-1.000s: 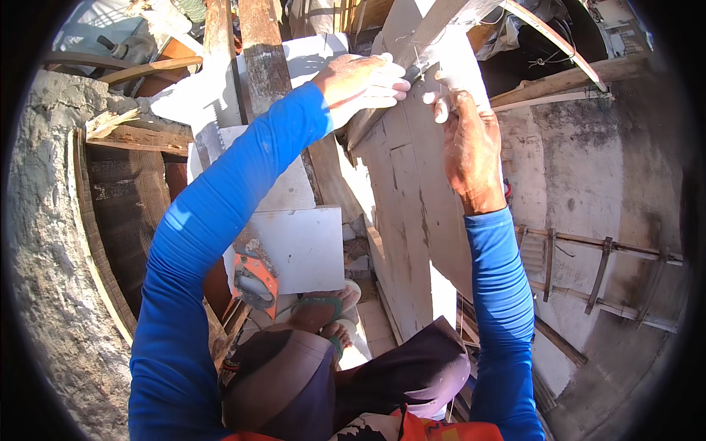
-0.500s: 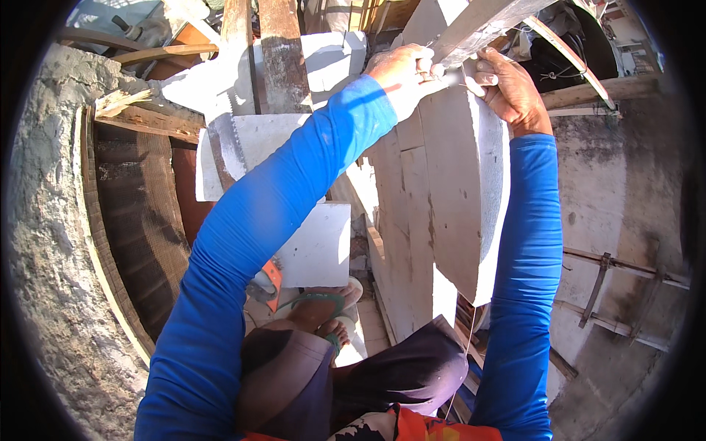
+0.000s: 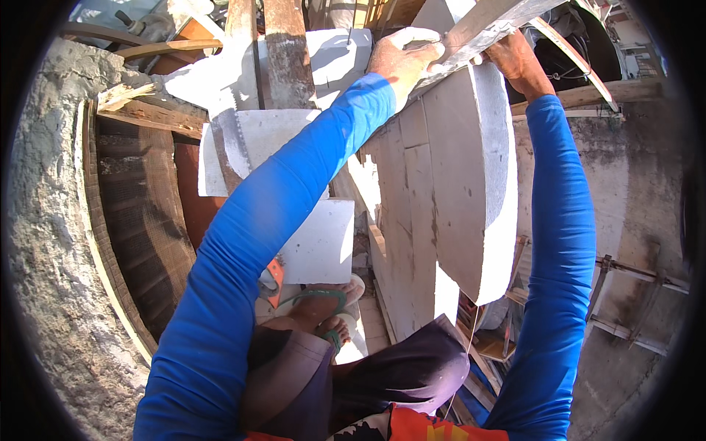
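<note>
**Both hands up on a grey wooden plank over the block wall**

Looking straight down a half-built wall of pale grey blocks [image 3: 412, 220]. Left hand [image 3: 403, 59], blue sleeve all the way up, wrapped over the top of a big light grey block with a rounded lower edge [image 3: 474, 184], grip closed on the long weathered grey wooden plank [image 3: 489, 26] running diagonally across the top. Right hand [image 3: 518, 62] just beside it on the far side of that plank, touching it, but can't really tell if the fingers are curled shut or not, mostly hidden. Plank sitting right on top of the block, up at the upper middle. Down below: green flip-flops [image 3: 323, 305], a white square block [image 3: 320, 250] on the ground, curved rough concrete wall [image 3: 44, 257] on the left.
</note>
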